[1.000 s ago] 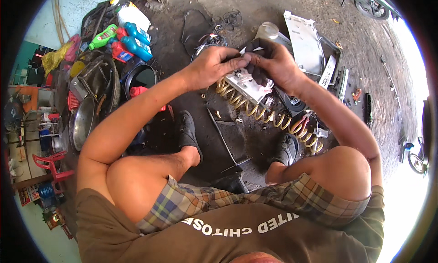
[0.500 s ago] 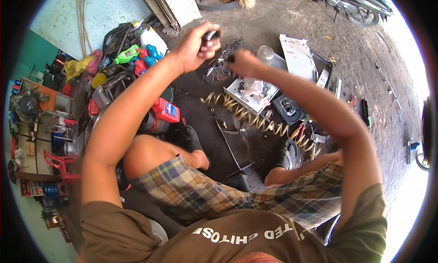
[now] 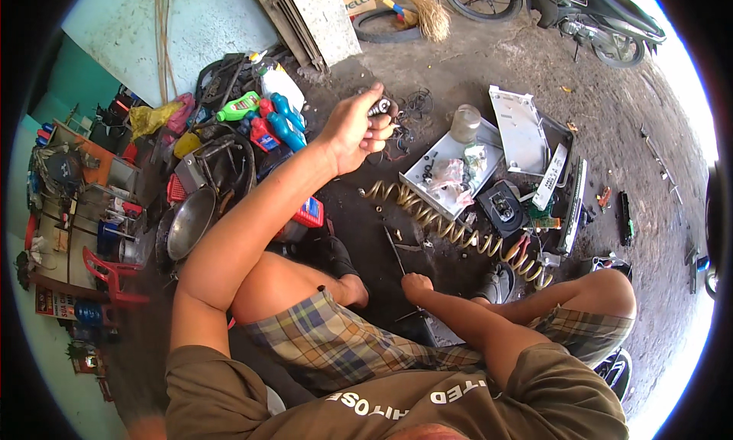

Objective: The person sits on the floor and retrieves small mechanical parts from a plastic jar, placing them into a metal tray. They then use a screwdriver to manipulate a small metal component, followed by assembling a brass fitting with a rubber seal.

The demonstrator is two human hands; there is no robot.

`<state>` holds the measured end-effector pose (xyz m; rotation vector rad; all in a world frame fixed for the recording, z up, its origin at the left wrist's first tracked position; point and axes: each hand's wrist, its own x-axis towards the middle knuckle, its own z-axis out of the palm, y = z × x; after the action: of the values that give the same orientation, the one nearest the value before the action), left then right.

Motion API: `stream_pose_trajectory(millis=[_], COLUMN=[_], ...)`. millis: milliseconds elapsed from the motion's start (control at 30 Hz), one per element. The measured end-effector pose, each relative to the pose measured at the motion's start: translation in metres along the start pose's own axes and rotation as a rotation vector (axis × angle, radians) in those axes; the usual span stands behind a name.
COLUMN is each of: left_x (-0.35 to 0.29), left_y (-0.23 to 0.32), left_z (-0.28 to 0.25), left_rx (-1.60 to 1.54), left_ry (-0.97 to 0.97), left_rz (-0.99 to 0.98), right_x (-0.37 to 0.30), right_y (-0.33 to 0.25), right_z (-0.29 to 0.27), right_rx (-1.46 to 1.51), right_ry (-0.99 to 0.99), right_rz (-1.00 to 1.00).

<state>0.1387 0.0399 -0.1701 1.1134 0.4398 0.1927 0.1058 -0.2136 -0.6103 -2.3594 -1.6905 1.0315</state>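
Observation:
My left hand point(image 3: 359, 133) is raised in front of me, its fingers curled round a small dark metal part point(image 3: 382, 107) with a shiny, ringed end. The rest of that part is hidden in the fingers. Low between my feet, my right hand point(image 3: 417, 288) is closed over the crossbar end of a long thin T-handle wrench point(image 3: 393, 249). The shaft points away from me along the dark floor; the fingers hide most of the handle. A few small loose metal pieces point(image 3: 398, 234) lie beside the shaft.
A coiled yellowish air hose point(image 3: 450, 228) stretches across the floor beyond my right foot. Behind it sit a white metal tray point(image 3: 422, 182) with small parts and plastic bags, a glass jar point(image 3: 465, 124) and a black casing point(image 3: 502, 203). Bottles point(image 3: 282, 123) and a metal bowl point(image 3: 192, 222) crowd the left.
My right hand has dropped from near the left hand to the T-handle wrench on the floor and closed on it. My left hand stays raised with the metal part. The view has shifted.

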Motion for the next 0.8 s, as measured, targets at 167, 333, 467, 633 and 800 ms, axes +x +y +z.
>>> stream_pose_trajectory(millis=[167, 333, 467, 633, 800], left_x=[0.004, 0.000, -0.003, -0.006, -0.002], left_y=[-0.012, -0.016, -0.009, 0.003, 0.004], left_z=[0.003, -0.008, -0.021, -0.027, -0.029], left_rx=[0.063, 0.018, -0.054, -0.088, -0.058], left_ry=[0.013, 0.062, 0.117, 0.209, 0.263], left_rz=[0.092, 0.177, 0.213, 0.372, 0.470], right_x=[0.008, -0.006, -0.017, -0.045, -0.103], right_y=[0.017, 0.002, -0.020, -0.010, 0.025], right_z=[-0.001, -0.059, -0.149, -0.299, -0.410], right_rx=[0.131, 0.229, 0.240, 0.296, 0.434], right_ry=[0.107, 0.094, 0.118, 0.233, 0.348], right_rz=[0.045, -0.078, -0.111, -0.107, -0.154])
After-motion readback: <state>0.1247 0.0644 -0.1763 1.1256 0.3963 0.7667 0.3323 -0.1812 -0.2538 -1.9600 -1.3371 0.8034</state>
